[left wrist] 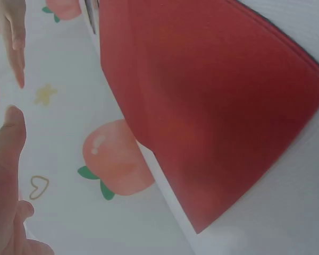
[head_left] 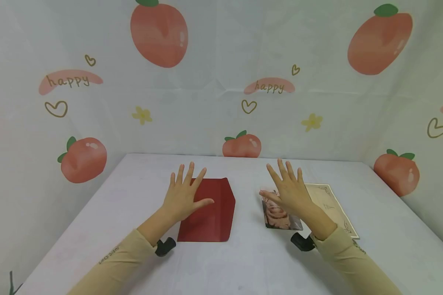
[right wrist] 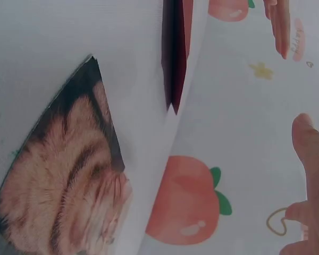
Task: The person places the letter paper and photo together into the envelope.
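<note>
Both hands are held above the table with fingers straight and spread, holding nothing. My left hand [head_left: 181,196] hovers over the left part of a red envelope [head_left: 210,213], whose flap side points right; the envelope also fills much of the left wrist view. On the other side, my right hand [head_left: 291,194] is above a photo [head_left: 278,215] with a furry, striped picture, seen closer in the right wrist view. Partly hidden behind the right hand and wrist lies a cream card [head_left: 328,200] with a dark ornamental border.
A white table [head_left: 229,266] carries these flat things. Behind and beside it hangs a pale cloth [head_left: 206,102] printed with peaches, hearts and flowers. Black wrist cameras, one [head_left: 165,247] at the left cuff and one [head_left: 302,242] at the right, stick out inward.
</note>
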`<state>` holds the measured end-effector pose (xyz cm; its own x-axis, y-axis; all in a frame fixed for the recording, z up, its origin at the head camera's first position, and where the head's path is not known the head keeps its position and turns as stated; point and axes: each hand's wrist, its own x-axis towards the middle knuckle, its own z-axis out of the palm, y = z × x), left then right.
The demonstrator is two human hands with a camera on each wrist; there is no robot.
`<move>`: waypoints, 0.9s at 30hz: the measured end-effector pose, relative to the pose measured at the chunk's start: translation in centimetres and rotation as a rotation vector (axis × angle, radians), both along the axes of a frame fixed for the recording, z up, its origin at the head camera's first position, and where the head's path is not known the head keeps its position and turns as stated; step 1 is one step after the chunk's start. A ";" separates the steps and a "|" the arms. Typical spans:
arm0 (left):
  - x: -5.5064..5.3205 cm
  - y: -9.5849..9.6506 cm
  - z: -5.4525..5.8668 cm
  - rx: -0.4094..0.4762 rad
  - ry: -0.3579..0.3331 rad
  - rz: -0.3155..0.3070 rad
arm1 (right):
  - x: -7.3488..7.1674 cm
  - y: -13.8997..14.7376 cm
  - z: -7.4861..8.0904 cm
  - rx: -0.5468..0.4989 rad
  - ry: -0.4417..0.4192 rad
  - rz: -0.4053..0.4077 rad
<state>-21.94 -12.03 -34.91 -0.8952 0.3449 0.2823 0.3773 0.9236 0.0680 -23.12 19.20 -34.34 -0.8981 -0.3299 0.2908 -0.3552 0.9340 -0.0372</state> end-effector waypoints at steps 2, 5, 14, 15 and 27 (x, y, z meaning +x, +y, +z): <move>0.0 0.0 0.2 -0.004 0.004 -0.004 | 0.0 -0.1 0.1 -0.007 0.007 0.009; 0.2 0.0 0.4 -0.014 0.006 -0.004 | 0.1 -0.3 0.1 -0.033 0.014 0.035; 0.6 0.3 1.1 0.013 -0.073 -0.055 | 0.5 -2.0 0.2 -0.127 -0.038 0.143; 0.7 0.3 1.2 0.021 -0.090 -0.063 | 0.6 -2.3 0.1 -0.134 -0.045 0.157; 1.1 0.8 0.6 0.024 -0.280 -0.151 | 0.9 -5.5 -0.7 -0.218 -0.212 0.315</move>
<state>-20.89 -11.20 -34.26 -0.8787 0.4757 0.0413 0.4731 0.8557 0.2097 -22.26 13.73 -35.07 -0.8105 -0.5491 0.2038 -0.5851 0.7433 -0.3243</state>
